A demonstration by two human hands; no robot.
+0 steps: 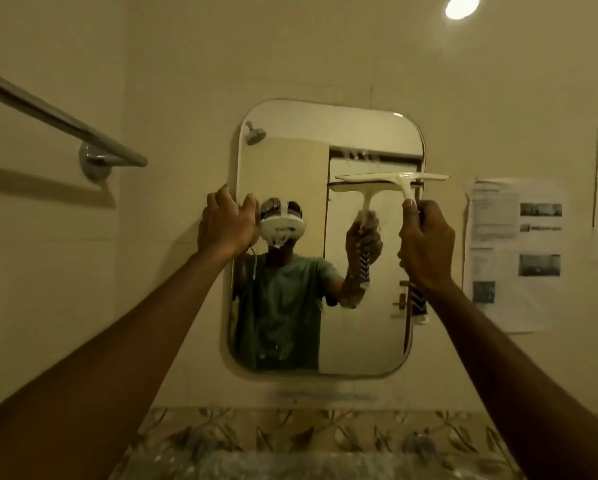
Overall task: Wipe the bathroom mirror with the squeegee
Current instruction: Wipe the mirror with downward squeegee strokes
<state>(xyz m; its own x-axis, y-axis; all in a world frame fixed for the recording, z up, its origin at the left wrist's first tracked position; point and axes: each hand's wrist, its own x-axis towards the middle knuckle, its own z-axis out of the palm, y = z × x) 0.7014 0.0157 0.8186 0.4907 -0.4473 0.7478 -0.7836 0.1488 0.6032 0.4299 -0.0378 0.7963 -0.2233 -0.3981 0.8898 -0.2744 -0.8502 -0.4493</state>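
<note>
A rounded rectangular mirror [359, 323] hangs on the cream wall ahead. My right hand [427, 245] is shut on the dark patterned handle of a white squeegee [394, 178]. Its blade lies level against the glass on the upper right part of the mirror. A line of foam or drips sits on the glass just above the blade. My left hand [226, 223] grips the mirror's left edge, fingers curled around it. The mirror reflects a person in a green shirt wearing a headset, and the squeegee.
A chrome towel bar [58, 119] juts out from the left wall at upper left. Printed paper sheets [515, 254] are stuck to the wall right of the mirror. A patterned tile band [290, 434] runs below the mirror. A ceiling light [461, 5] glows top right.
</note>
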